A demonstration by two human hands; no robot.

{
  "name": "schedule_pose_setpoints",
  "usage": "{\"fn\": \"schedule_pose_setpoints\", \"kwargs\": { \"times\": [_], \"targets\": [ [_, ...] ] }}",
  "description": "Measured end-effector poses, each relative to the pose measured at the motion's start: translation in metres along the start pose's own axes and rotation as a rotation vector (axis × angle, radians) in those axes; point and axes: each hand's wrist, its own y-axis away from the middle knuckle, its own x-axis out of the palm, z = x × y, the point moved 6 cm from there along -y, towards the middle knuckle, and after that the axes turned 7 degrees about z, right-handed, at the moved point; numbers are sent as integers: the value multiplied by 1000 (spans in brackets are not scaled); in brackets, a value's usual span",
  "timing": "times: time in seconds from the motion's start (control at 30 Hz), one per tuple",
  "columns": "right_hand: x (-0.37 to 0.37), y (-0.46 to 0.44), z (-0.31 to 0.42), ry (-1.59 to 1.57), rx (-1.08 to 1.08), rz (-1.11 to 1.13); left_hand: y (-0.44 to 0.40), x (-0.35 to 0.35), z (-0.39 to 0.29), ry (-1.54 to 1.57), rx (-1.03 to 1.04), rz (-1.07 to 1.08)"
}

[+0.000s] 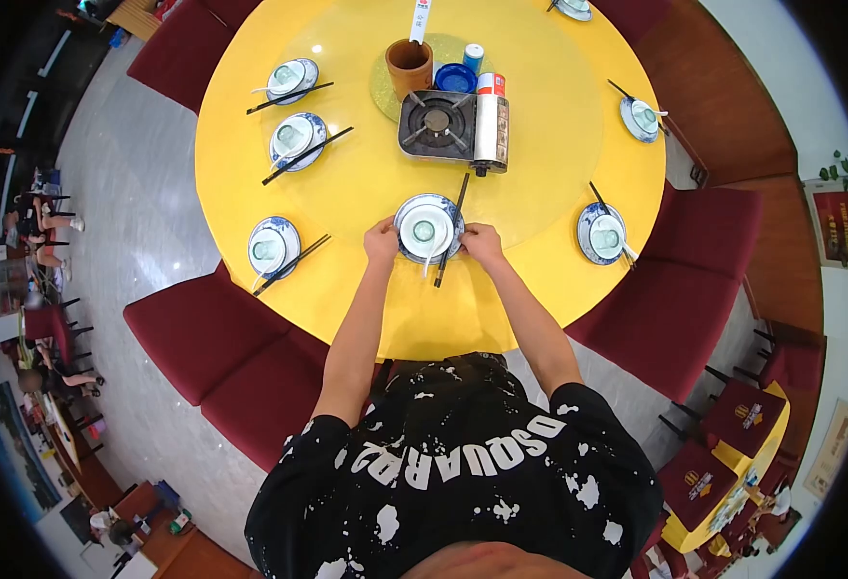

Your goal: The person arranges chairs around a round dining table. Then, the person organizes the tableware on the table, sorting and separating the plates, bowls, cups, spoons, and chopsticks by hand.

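A blue-and-white plate [408, 249] lies near the front edge of the round yellow table [347, 299], with a white bowl, a small green-tinted cup [424, 231] and a white spoon [427, 263] stacked on it. My left hand [382, 240] is at the plate's left rim, its fingers closed on the rim. At the right rim is my right hand [482, 243], closed on the plate beside the black chopsticks [450, 234]. The chopsticks lie slanted over the plate's right side.
Several similar place settings, such as one [273, 247] at the left and one [601, 234] at the right, ring the table. Beyond my plate are a portable stove [437, 125], a brown pot [410, 68] and a blue dish [455, 78]. Dark red chairs [675, 280] surround the table.
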Motion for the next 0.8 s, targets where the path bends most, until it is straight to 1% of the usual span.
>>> {"fn": "schedule_pose_setpoints", "kwargs": {
  "times": [0.13,0.2,0.23,0.33,0.4,0.43,0.47,0.5,0.53,0.57,0.6,0.63,0.67,0.7,0.73,0.8],
  "targets": [
    [-3,-1,10,-14,4,-4,1,3,-11,-168,63,-80],
    [-3,-6,7,-44,-7,-36,15,4,-31,-212,119,-124],
    [-3,-7,4,-57,-14,-53,16,5,-35,-188,169,-103],
    [-4,1,-3,-272,-26,-145,16,2,-27,135,101,-12],
    [-19,27,11,36,-126,-394,20,-24,-16,-13,212,-77],
    [-16,43,28,75,-178,-428,25,-42,-11,-86,263,-124],
    [-13,60,47,116,-229,-464,37,-64,-13,30,241,-169],
    [-4,83,65,33,-258,-427,58,-87,-21,141,224,-209],
    [17,92,68,-15,-277,-344,75,-108,-22,246,205,-237],
    [37,102,71,-65,-291,-261,83,-140,-14,194,232,-349],
    [72,106,70,-77,-309,-135,86,-174,-8,142,262,-449],
    [112,102,61,-121,-277,19,87,-208,-3,110,290,-539],
    [152,98,51,-158,-236,169,86,-242,-5,81,307,-626],
    [197,88,33,-207,-144,316,83,-275,-9,46,324,-717],
    [242,80,15,-242,-44,455,74,-304,-14,51,306,-756],
    [309,69,13,-308,132,581,43,-359,-25,80,259,-791]
  ]
}}
